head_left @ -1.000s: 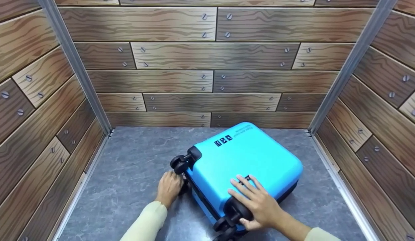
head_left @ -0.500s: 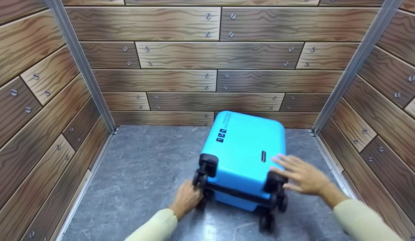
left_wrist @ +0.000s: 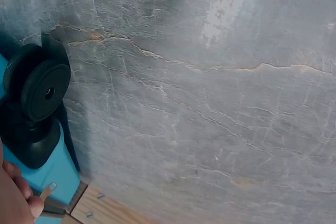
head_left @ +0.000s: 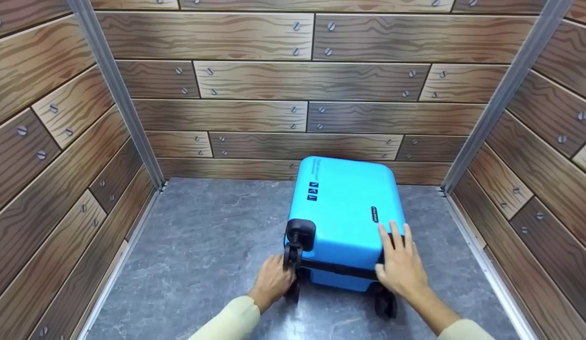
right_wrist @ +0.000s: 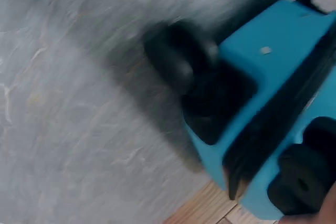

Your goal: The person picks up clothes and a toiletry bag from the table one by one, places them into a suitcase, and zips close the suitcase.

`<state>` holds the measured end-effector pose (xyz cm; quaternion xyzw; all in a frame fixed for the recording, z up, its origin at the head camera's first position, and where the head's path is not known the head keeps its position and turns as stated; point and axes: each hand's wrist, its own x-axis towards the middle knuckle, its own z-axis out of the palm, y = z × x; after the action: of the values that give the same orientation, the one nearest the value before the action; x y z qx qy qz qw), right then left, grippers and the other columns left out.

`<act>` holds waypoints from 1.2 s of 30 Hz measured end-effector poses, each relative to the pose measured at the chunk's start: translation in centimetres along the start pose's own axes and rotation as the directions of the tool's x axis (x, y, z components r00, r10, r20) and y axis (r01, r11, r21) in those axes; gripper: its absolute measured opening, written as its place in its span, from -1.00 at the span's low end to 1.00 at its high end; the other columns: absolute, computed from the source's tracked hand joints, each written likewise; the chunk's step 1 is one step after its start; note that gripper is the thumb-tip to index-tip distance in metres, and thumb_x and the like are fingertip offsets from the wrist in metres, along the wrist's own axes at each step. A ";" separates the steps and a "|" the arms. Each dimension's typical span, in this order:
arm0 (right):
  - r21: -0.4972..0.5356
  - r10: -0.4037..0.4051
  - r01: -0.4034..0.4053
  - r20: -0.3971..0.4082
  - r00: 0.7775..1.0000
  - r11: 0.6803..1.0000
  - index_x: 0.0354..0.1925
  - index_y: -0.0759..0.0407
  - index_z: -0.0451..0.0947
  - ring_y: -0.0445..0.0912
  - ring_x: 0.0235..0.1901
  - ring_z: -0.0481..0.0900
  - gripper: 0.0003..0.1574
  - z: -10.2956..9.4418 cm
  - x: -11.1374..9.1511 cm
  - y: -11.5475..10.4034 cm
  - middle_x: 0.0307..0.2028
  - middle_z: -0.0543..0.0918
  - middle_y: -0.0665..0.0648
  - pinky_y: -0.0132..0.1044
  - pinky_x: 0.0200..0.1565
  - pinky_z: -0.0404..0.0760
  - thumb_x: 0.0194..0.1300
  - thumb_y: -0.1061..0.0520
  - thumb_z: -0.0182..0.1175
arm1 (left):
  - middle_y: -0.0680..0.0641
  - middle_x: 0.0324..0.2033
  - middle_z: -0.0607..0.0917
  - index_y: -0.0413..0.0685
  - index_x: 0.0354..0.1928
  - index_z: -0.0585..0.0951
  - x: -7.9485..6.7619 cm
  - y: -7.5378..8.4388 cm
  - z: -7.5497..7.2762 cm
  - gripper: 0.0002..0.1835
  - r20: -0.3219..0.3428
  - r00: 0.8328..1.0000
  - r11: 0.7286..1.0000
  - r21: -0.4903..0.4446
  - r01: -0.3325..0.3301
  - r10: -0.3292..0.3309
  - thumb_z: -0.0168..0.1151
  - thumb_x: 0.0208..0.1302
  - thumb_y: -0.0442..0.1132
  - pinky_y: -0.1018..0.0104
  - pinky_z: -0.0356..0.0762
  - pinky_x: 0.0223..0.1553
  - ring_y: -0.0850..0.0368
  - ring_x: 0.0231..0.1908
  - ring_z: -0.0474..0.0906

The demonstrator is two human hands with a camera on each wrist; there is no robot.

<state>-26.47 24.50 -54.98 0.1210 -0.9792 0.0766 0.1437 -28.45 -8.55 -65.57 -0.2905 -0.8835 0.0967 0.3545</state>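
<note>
A bright blue hard-shell suitcase lies flat on the floor, its wheeled end facing me. My left hand grips the suitcase's near left corner beside a black caster wheel; that wheel hides some of its fingers. In the left wrist view, curled fingers show against the blue shell, below a caster. My right hand rests on the near right corner with fingers extended over the top edge. It covers the upper wheel there, while a lower caster shows beneath. The right wrist view is blurred.
Grey marble-patterned floor surrounds the suitcase. Wood-plank-patterned walls stand at the back, left and right, with metal strips along their corners and lower edges. The suitcase's far end lies close to the back wall.
The suitcase has turned from a diagonal position until its wheeled end faces me. My left hand stays by the left wheels and moved slightly right; my right hand swung right, then came back onto the corner.
</note>
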 end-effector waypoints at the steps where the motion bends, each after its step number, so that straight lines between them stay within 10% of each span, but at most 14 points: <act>1: -0.019 -0.002 0.002 -0.033 0.999 1.000 0.55 0.17 0.02 0.41 0.49 -0.08 0.10 0.1 -0.2 0.1 0.54 0.03 0.35 0.37 0.29 0.26 0.09 0.14 0.22 | 0.05 -0.39 0.60 0.04 -0.24 0.61 0.1 -0.1 0.1 -0.77 -0.008 1.000 1.000 0.007 -0.010 0.011 0.24 0.19 0.01 0.28 0.44 -0.31 0.11 -0.38 0.50; 14: -0.079 -0.071 0.066 -0.058 0.996 0.995 0.54 0.14 0.05 0.40 0.47 0.01 0.09 -0.4 -0.1 2.4 0.53 0.08 0.33 0.28 0.34 0.25 0.09 0.15 0.24 | 0.04 -0.63 0.49 0.03 -0.58 0.45 0.5 -2.5 1.8 -0.71 -0.072 0.996 0.998 -0.019 0.055 -0.056 0.23 0.23 -0.05 0.26 0.36 -0.36 0.09 -0.52 0.42; 25: -0.121 -0.129 0.114 -0.132 0.983 0.986 0.49 0.18 0.17 0.45 0.40 0.14 0.08 -0.4 -0.5 2.3 0.46 0.22 0.39 0.29 0.29 0.33 -0.01 0.14 0.29 | -0.01 -0.59 0.52 -0.01 -0.56 0.45 2.8 -4.9 2.3 -0.69 0.126 0.987 0.994 -0.022 0.103 -0.099 0.13 0.33 -0.07 0.21 0.43 -0.29 0.03 -0.46 0.47; 31: -0.116 -0.123 0.110 -0.113 0.986 0.987 0.50 0.15 0.16 0.44 0.41 0.14 0.09 0.0 -0.5 1.8 0.48 0.20 0.38 0.29 0.29 0.32 -0.01 0.14 0.29 | -0.04 -0.51 0.61 -0.02 -0.49 0.53 3.6 -5.5 2.7 -0.69 0.292 0.949 0.991 -0.030 0.132 -0.118 0.05 0.41 -0.06 0.17 0.50 -0.20 0.01 -0.37 0.55; 36: -0.132 -0.107 0.093 -0.102 0.989 0.987 0.51 0.13 0.15 0.44 0.42 0.13 0.09 0.4 -0.4 2.1 0.49 0.18 0.36 0.30 0.26 0.35 0.01 0.14 0.29 | -0.14 -0.36 0.63 -0.11 -0.28 0.51 2.9 -5.1 2.2 -0.81 0.438 0.878 0.944 -0.160 0.289 -0.195 0.03 0.38 -0.14 0.08 0.50 -0.11 -0.09 -0.22 0.57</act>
<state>-26.70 26.52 -55.71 0.1563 -0.9655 0.0136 0.2077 -33.89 -10.90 -63.68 -0.1872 -0.9732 0.0122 0.1331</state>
